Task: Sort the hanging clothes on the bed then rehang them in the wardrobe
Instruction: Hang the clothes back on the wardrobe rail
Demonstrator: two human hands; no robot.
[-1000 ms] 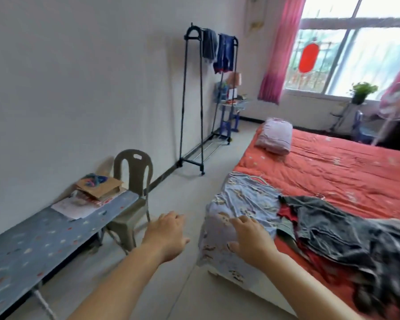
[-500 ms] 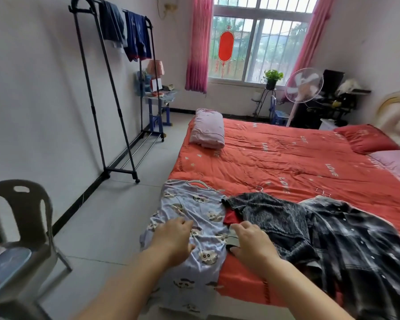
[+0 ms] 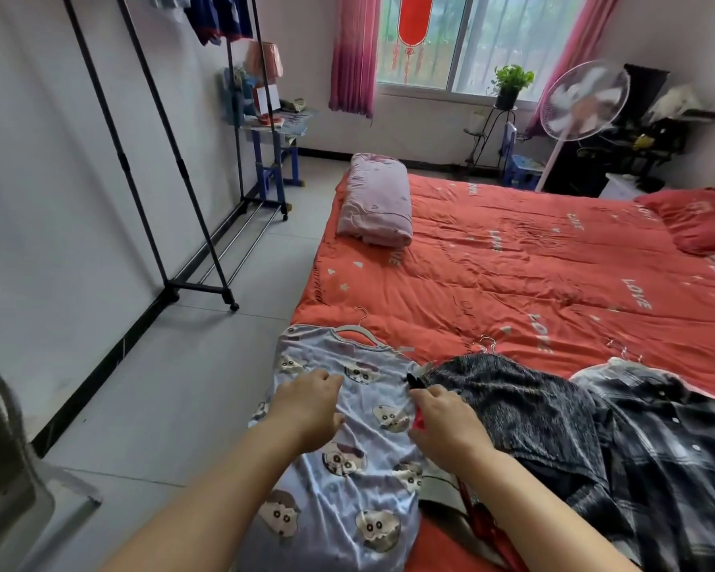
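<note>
A light blue cartoon-print garment [image 3: 360,485] on a pale hanger [image 3: 358,331] lies at the near left corner of the red bed [image 3: 492,274]. My left hand [image 3: 308,408] rests on its upper part with fingers curled into the fabric. My right hand [image 3: 444,421] grips the garment's right edge, where a red piece of clothing [image 3: 477,509] shows underneath. To the right lie a dark grey knit garment [image 3: 525,410] and a dark plaid shirt [image 3: 673,456], each on a hanger. The black clothes rack [image 3: 170,183] stands along the left wall with blue clothes [image 3: 219,18] hanging on it.
A folded pink quilt [image 3: 378,202] sits at the bed's far left, and red pillows [image 3: 696,218] at the right. A grey plastic chair [image 3: 5,460] is at my left. By the window stand a fan [image 3: 583,103], a potted plant [image 3: 510,82] and a small blue table [image 3: 271,134].
My view has swung right and down from the wall side to the bed. My left hand came from the air onto the blue garment. My right hand shifted to its right edge.
</note>
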